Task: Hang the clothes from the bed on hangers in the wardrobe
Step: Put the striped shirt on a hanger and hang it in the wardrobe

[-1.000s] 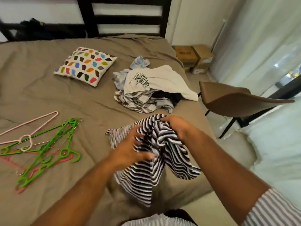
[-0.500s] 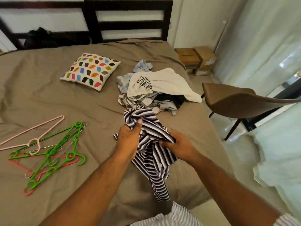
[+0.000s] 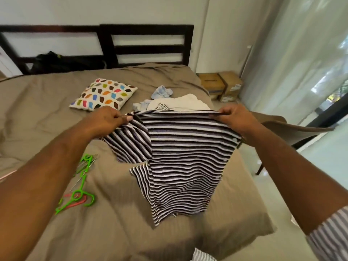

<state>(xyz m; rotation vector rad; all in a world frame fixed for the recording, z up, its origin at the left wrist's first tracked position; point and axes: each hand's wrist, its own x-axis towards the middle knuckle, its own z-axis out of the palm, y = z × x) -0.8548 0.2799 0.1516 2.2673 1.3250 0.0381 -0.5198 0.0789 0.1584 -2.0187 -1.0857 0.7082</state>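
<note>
- While the left hand (image 3: 110, 119) and right hand (image 3: 233, 119) each pinch the striped shirt (image 3: 184, 157) by its top edge, spread above the bed (image 3: 47, 110), finding the neckline seems wise.
- Free one hand for a green hanger (image 3: 80, 193) on the bed's left.

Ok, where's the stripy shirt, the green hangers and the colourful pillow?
striped shirt (image 3: 184, 157), head view, middle of its hanging front.
green hangers (image 3: 81, 189), head view, neck of the nearest one.
patterned pillow (image 3: 103, 94), head view, centre of its top face.
</note>
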